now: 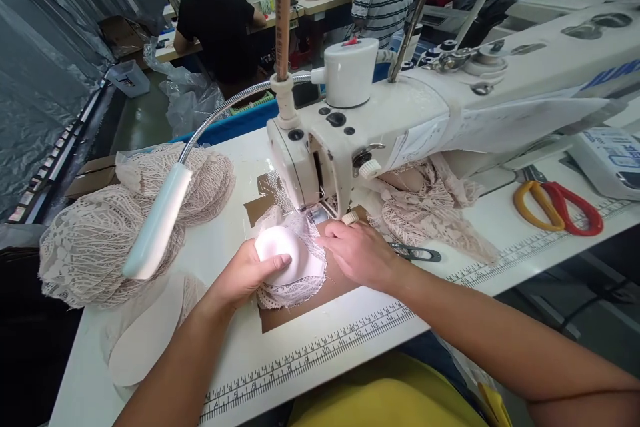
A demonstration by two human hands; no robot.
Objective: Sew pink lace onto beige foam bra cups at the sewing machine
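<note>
A white moulded bra cup (300, 255) with pale lace around its edge lies at the needle area of the white sewing machine (320, 147). My left hand (250, 270) grips the cup from the left, thumb pressed on its inside and the fingers hidden beneath. At the cup's right edge, just below the needle, my right hand (357, 250) has its fingers bent together on the lace border; the fingertips are partly hidden. Brown sheet (345, 287) covers the machine bed under the work.
Stacked lace cups (110, 240) and a loose cup (147, 330) lie left, below a lamp (159, 223). More lace (430, 203), thread snips (415, 252), scissors (557, 208) and a plastic box (610, 157) are right. A ruler strip (310, 357) runs along the front. Two people are behind.
</note>
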